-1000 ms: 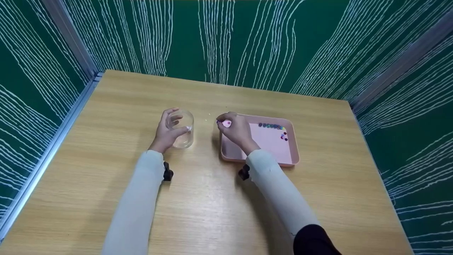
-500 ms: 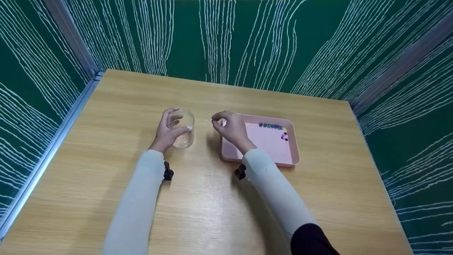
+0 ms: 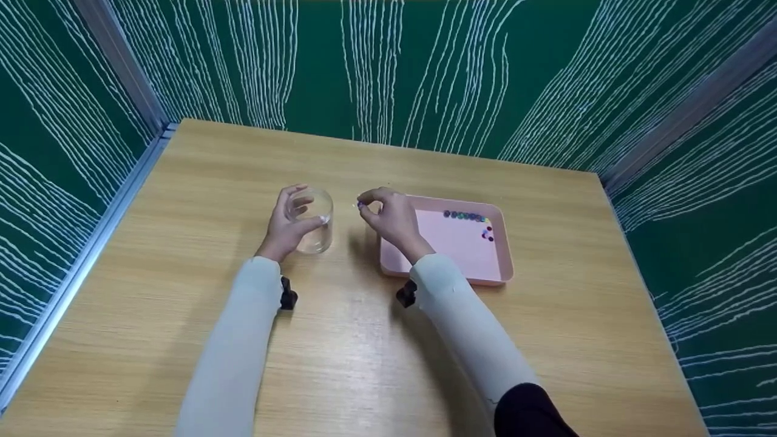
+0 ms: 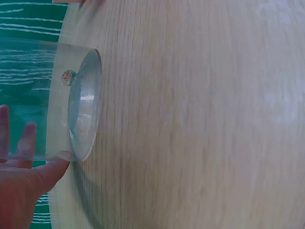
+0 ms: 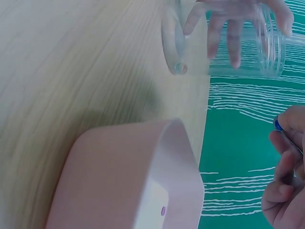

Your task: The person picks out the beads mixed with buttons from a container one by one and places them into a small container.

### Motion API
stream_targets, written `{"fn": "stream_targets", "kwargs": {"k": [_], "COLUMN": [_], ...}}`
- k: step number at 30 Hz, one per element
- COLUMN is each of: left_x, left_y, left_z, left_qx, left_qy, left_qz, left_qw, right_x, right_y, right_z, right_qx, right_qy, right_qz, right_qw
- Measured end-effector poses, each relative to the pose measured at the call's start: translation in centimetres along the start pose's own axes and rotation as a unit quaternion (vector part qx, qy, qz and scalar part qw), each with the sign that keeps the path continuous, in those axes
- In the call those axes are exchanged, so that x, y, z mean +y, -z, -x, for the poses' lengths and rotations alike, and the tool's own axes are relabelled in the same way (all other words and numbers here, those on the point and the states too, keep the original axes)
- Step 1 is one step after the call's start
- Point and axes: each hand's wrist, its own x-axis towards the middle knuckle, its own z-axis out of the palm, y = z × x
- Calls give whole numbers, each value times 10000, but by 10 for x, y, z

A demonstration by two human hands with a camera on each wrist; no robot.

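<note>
My left hand [image 3: 284,229] grips a clear jar [image 3: 317,240] from its left side, thumb at the near side. The jar stands upright on the table, and a small round marble [image 4: 69,77] shows low inside it in the left wrist view. Between thumb and index finger, my right hand [image 3: 397,223] pinches a small glossy blue bead [image 5: 278,123], mostly covered by the fingertips. That hand hovers over the left rim of a pink tray [image 3: 446,280], with its fingertips in the gap between tray and jar.
Along the tray's far side lies a row of dark marbles [image 3: 465,216]. Several small coloured pieces [image 3: 487,234] lie near its right wall. Tiny pale specks show on the wooden table [image 3: 340,340] beyond the jar. Green walls with white lines border the table.
My right hand has moved left from over the tray toward the jar, carrying the pinched bead. The left hand and the jar have stayed in place.
</note>
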Motion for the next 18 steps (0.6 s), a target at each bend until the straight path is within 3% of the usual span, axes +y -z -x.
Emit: {"fn": "stream_targets", "kwargs": {"k": [8,18], "left_x": [0,1], "left_y": [-1,-2], "left_z": [1,0], "left_qx": [88,-18], "left_qy": [100,5], "left_qz": [-123,166], "left_qw": [9998,9999], "right_x": [-8,-21], "right_y": [-3,-9], "right_z": [1,-1], "right_qx": [15,233], "right_qy": [-40,221], "right_qz": [-21,-170], "right_qw": [10000,9993]}}
